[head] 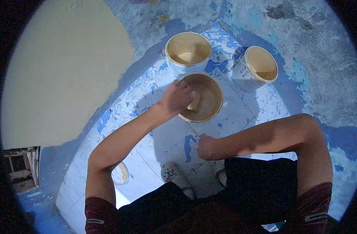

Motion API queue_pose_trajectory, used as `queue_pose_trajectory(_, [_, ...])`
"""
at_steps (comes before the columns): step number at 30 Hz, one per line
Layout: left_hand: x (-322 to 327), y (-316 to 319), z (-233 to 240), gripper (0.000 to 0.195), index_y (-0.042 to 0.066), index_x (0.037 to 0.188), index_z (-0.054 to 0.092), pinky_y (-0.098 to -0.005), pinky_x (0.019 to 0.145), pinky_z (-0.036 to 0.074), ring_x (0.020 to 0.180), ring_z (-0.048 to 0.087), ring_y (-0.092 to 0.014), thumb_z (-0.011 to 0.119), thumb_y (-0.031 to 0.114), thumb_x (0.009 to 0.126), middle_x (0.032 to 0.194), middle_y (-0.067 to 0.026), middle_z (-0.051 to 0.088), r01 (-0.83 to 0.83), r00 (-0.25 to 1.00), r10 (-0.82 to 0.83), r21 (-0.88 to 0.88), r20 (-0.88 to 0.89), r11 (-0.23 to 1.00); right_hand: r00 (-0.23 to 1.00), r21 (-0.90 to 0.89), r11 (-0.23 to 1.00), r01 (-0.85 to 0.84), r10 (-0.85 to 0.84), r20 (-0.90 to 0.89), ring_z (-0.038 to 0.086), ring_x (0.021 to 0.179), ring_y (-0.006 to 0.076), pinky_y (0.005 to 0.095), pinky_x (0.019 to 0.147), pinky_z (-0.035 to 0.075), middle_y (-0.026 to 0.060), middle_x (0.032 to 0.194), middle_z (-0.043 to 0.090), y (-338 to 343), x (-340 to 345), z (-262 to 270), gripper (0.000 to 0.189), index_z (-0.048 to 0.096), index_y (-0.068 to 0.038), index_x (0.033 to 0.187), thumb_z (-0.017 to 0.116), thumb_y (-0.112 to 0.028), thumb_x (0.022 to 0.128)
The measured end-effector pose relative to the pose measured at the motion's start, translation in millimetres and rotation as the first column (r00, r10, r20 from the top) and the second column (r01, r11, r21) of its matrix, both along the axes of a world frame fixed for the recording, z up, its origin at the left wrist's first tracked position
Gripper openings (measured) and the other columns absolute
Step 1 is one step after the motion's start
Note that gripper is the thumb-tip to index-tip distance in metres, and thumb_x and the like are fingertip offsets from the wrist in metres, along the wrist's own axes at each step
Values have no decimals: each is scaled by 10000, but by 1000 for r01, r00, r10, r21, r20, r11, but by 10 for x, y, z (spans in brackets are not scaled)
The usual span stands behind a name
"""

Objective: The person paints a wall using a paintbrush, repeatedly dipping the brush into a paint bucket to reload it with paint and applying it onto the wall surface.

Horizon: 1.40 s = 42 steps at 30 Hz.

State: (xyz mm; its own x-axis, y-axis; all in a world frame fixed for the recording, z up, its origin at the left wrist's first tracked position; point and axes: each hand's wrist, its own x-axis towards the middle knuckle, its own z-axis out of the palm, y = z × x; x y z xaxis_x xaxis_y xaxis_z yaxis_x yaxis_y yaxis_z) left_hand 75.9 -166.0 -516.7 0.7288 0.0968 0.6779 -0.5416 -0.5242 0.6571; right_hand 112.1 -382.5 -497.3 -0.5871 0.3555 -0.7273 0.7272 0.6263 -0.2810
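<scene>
My left hand (177, 98) is over the left side of a bucket (215, 112) whose inside is coated in beige paint or putty. Its fingers are curled around a beige-coated flat tool (195, 101), probably a brush or scraper, which reaches down into the bucket. The grip hides most of that tool. Lower right of the bucket, my right hand (207, 147) is curled into a loose fist above the tiled floor (172, 134), and nothing shows in it. Both forearms come in from the picture's lower sides.
Behind the near bucket stands another bucket (187, 68) with beige liquid inside. A third, tilted-looking bucket (247, 74) is by the right wall (313, 58). Blue paint flakes (187, 149) litter the tiles. A round lid or container (120, 174) lies left of my legs. Smooth beige coating (64, 73) covers part of the left wall.
</scene>
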Motion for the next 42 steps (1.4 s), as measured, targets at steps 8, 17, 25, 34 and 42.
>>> queue_pose_trajectory(8, [-368, -91, 760, 200, 18, 1003, 569, -440, 703, 513, 873, 614, -317, 556, 93, 817, 967, -149, 588, -28, 672, 580, 767, -461, 641, 994, 147, 987, 57, -42, -103, 672, 787, 266, 469, 673, 457, 61, 820, 698, -2, 108, 102, 121, 730, -121, 834, 686, -179, 737])
queue_pose_trajectory(17, [-708, -211, 616, 202, 18, 1079, 470, -471, 658, 520, 750, 619, -376, 517, 132, 919, 816, -203, 595, -148, 557, 606, 650, -568, 745, 984, 189, 982, 9, 25, -177, 676, 730, 268, 449, 610, 469, 62, 760, 695, 50, 127, 51, 105, 730, -113, 802, 651, -152, 745])
queue_pose_trajectory(25, [-646, -252, 476, 266, -24, 964, 538, -494, 757, 478, 848, 596, -439, 466, 231, 990, 859, -239, 605, -325, 536, 498, 377, -682, 867, 989, 228, 973, 15, 19, -145, 670, 705, 266, 471, 615, 470, 90, 749, 692, 254, 49, -55, 95, 726, -85, 766, 645, -132, 747])
queue_pose_trajectory(34, [-623, -334, 546, 251, -14, 924, 517, -487, 669, 450, 739, 592, -434, 540, 233, 963, 737, -239, 587, -344, 451, 296, 142, -842, 928, 844, 282, 913, 295, -110, -525, 670, 793, 324, 472, 672, 525, 114, 808, 665, 8, 292, -262, 170, 641, -57, 818, 609, -224, 803])
queue_pose_trajectory(42, [-619, -514, 634, 272, 36, 1084, 485, -523, 635, 480, 712, 621, -452, 538, 269, 953, 757, -224, 631, -366, 316, 378, 256, -870, 895, 189, -271, 694, 667, -509, -839, 665, 774, 337, 477, 672, 527, 172, 862, 667, -276, -268, -883, 504, 398, -54, 1399, 524, -226, 943])
